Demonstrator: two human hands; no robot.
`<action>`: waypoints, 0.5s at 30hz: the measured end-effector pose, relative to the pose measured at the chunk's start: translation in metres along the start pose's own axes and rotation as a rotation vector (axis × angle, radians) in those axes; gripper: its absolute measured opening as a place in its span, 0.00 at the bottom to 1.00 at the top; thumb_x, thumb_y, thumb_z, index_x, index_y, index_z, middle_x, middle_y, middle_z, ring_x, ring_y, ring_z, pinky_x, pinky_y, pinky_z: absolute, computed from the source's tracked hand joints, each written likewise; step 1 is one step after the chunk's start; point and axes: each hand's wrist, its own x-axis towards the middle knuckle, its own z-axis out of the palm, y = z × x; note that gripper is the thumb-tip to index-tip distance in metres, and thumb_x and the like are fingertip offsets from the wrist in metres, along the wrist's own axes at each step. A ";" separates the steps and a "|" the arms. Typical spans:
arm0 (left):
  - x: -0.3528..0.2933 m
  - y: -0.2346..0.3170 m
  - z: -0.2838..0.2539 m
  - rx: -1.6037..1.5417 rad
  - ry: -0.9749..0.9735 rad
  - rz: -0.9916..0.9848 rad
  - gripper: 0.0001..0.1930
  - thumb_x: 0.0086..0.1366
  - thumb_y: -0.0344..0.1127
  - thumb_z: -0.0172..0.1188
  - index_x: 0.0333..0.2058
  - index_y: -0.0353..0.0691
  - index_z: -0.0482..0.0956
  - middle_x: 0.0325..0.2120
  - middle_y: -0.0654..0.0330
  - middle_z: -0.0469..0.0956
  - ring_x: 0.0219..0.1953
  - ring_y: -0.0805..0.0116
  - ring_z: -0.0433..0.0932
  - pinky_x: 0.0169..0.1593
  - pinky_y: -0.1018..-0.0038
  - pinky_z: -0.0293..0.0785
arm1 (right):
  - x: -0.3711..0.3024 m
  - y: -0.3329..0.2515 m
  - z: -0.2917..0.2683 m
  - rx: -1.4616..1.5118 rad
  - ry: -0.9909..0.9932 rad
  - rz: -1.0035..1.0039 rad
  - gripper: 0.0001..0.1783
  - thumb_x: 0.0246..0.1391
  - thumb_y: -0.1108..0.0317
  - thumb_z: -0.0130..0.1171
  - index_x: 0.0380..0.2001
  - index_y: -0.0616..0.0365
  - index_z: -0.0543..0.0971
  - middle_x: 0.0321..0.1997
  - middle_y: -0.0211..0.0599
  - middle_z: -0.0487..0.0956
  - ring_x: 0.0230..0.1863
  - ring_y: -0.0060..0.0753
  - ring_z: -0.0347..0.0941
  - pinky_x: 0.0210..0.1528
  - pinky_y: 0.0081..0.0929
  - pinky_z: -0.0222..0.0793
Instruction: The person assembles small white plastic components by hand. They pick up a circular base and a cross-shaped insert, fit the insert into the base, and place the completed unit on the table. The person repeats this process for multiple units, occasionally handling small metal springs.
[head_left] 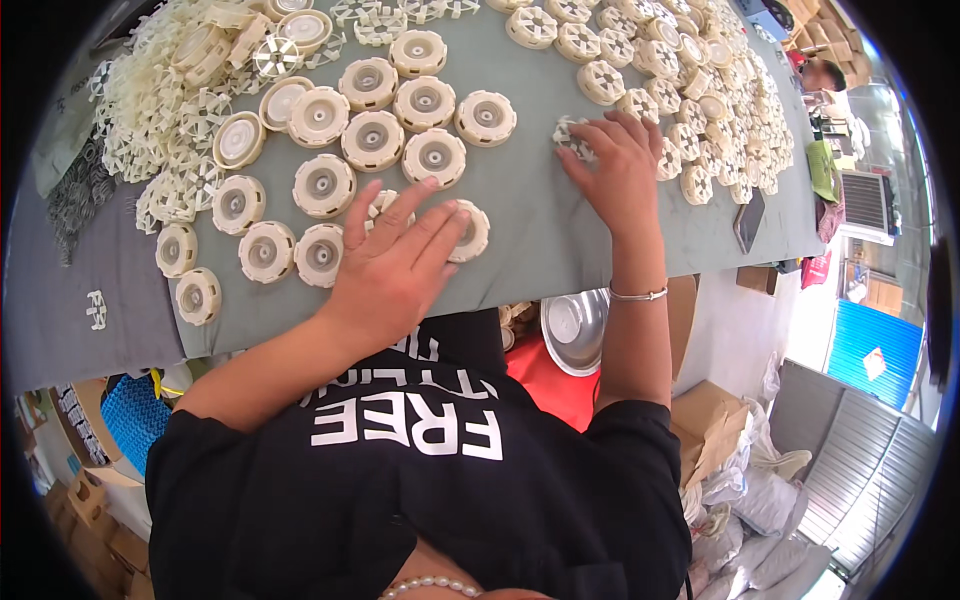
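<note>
Over the near middle of the cloth, my left hand [395, 265] has its thumb and index finger on either side of a white spoked plastic insert [383, 208]. The other fingers spread across a cream round plastic housing [472, 232], partly covering it. Farther right, my right hand [618, 170] pinches a white spoked round piece [574, 140] between thumb and fingertips, close to the right-hand pile. Loose rows of open cream housings [324, 186] lie around and beyond my left hand. Their recessed centres face up.
At the far left is a heap of white spoked inserts [150, 120]. Many housings with inserts fitted [655, 60] crowd the far right of the grey-green cloth [530, 200]. A dark flat device [748, 222] lies at the right edge. A metal basin [573, 330] stands below the table.
</note>
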 end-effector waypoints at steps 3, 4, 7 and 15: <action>0.005 0.004 0.005 -0.118 -0.002 0.021 0.31 0.58 0.37 0.74 0.61 0.41 0.81 0.59 0.59 0.81 0.61 0.57 0.76 0.66 0.54 0.69 | 0.006 -0.024 -0.011 0.223 -0.006 0.107 0.08 0.60 0.64 0.68 0.40 0.54 0.85 0.42 0.35 0.87 0.51 0.41 0.80 0.60 0.45 0.69; 0.003 0.007 0.006 -0.174 -0.012 0.015 0.31 0.58 0.36 0.74 0.61 0.41 0.81 0.59 0.59 0.81 0.57 0.57 0.78 0.63 0.58 0.73 | -0.003 -0.037 -0.021 0.425 -0.085 0.265 0.07 0.61 0.65 0.66 0.40 0.54 0.84 0.41 0.38 0.86 0.49 0.43 0.80 0.57 0.43 0.71; 0.005 0.005 0.010 -0.300 -0.008 0.041 0.31 0.57 0.33 0.74 0.61 0.40 0.81 0.58 0.59 0.82 0.47 0.57 0.80 0.52 0.65 0.80 | -0.031 -0.068 -0.035 0.665 -0.317 0.541 0.06 0.65 0.67 0.62 0.40 0.57 0.83 0.36 0.44 0.84 0.44 0.46 0.81 0.48 0.40 0.74; 0.005 -0.001 0.007 -0.395 -0.019 -0.039 0.36 0.59 0.35 0.74 0.66 0.38 0.75 0.58 0.54 0.81 0.46 0.52 0.80 0.52 0.62 0.80 | -0.053 -0.068 -0.031 0.511 -0.194 0.450 0.24 0.57 0.65 0.73 0.56 0.59 0.82 0.59 0.43 0.79 0.44 0.40 0.77 0.47 0.35 0.76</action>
